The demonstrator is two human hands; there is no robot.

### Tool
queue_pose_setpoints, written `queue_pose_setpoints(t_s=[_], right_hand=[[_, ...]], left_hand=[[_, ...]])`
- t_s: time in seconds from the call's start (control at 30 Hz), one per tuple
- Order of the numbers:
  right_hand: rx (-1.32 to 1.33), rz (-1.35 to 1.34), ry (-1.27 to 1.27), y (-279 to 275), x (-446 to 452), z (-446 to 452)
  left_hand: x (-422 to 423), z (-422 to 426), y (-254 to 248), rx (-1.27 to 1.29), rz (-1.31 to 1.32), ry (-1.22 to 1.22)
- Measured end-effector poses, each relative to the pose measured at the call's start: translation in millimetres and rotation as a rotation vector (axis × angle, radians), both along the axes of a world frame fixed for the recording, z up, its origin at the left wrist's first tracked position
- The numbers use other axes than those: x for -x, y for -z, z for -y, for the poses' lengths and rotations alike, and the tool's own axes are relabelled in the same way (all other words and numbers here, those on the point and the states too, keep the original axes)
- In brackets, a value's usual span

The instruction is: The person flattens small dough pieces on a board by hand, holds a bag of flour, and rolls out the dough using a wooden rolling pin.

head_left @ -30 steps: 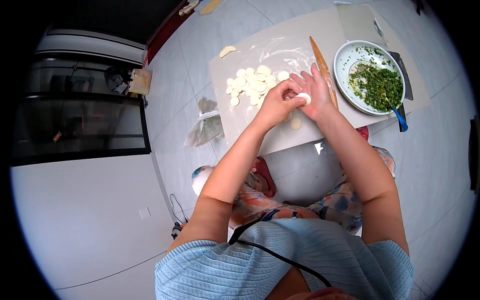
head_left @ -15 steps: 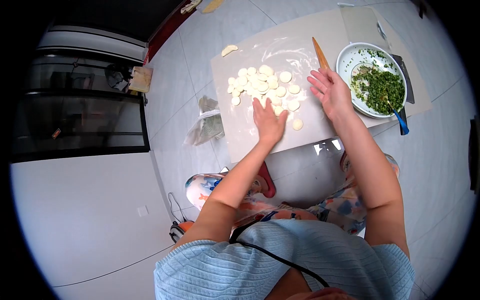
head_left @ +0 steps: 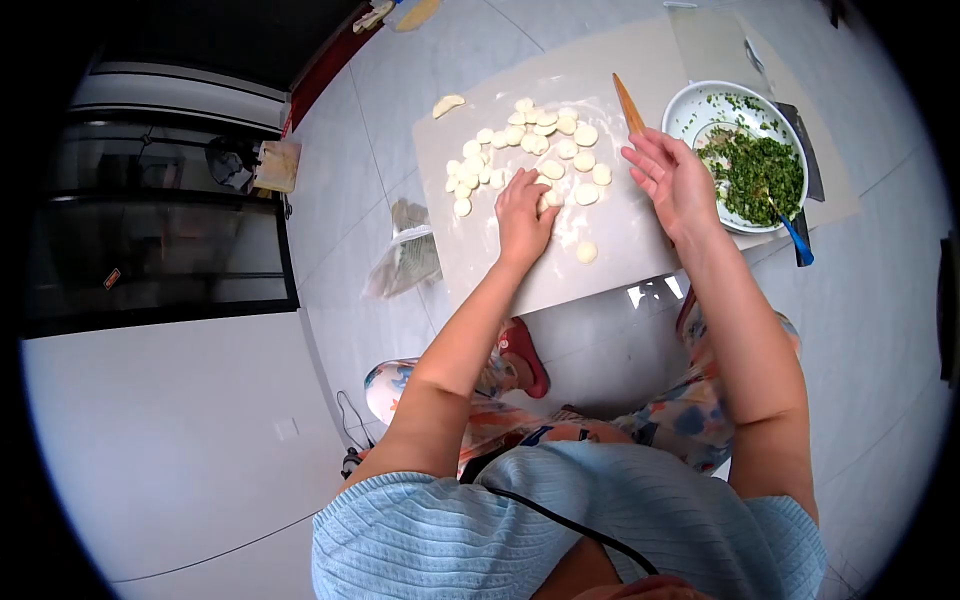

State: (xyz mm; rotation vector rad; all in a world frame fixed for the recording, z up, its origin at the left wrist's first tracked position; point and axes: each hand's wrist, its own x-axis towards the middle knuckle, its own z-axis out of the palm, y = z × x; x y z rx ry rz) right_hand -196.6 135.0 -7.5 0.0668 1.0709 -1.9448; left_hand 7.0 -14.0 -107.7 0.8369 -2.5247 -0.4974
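Note:
Many small round pale dough pieces lie scattered on the floured board. Among them, at the near side of the pile, my left hand curls its fingers and thumb around a few dough pieces. My right hand is raised with its fingers apart and the palm turned inward, holding nothing. Just beyond its fingertips lies a tapered wooden rolling pin. One dough piece sits apart near the front edge. A longer dough strip rests at the far left corner.
On the right stands a white bowl of chopped green filling, with a blue-handled spoon in it. Dark flat objects lie partly under the bowl. A clear plastic bag is left of the board. My knees are below the front edge.
My left hand has gone from lying spread on the dough pieces to curling around a few. The pile has spread out, with gaps between groups. My right hand is nearly still.

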Motion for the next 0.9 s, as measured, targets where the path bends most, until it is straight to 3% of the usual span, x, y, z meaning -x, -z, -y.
queue_pose_setpoints(t_s=[0.1, 0.17, 0.2, 0.27, 0.37, 0.43, 0.5, 0.57, 0.63, 0.67, 0.77, 0.8, 0.9], right_hand=[[-0.015, 0.021, -0.06, 16, -10, 4], [-0.023, 0.037, -0.112, 34, -22, 12], [-0.038, 0.104, -0.187, 37, -32, 18], [0.039, 0.258, -0.324, 46, -42, 24], [0.145, 0.373, -0.333, 46, -47, 33], [0.164, 0.351, -0.31, 38, -52, 35], [0.245, 0.372, -0.376, 28, -57, 36], [0.225, 0.435, -0.386, 29, -63, 40], [0.509, 0.453, -0.38, 26, -61, 33], [0.509, 0.453, -0.38, 26, -65, 32], [0.43, 0.307, -0.339, 16, -81, 29], [0.454, 0.169, -0.355, 6, -79, 27], [0.552, 0.286, -0.226, 5, -66, 27]], left_hand=[[7, -14, -26, 0.052, -0.134, -0.042], [15, -23, -42, -0.368, -0.176, -0.154], [18, -27, -40, -0.204, -0.216, -0.077], [25, -45, -60, -0.208, -0.174, 0.04], [31, -58, -81, -0.206, -0.18, 0.167], [36, -57, -92, -0.419, -0.452, -0.014], [43, -38, -89, -0.475, -0.407, -0.122], [59, -27, -76, 0.346, -0.09, 0.065], [62, -59, -76, 0.228, -0.103, 0.201], [65, -80, -85, 0.005, -0.239, 0.265], [76, -71, -110, -0.082, -0.229, 0.296], [73, -58, -115, 0.021, -0.166, 0.288], [61, -71, -106, 0.202, -0.062, 0.351]])
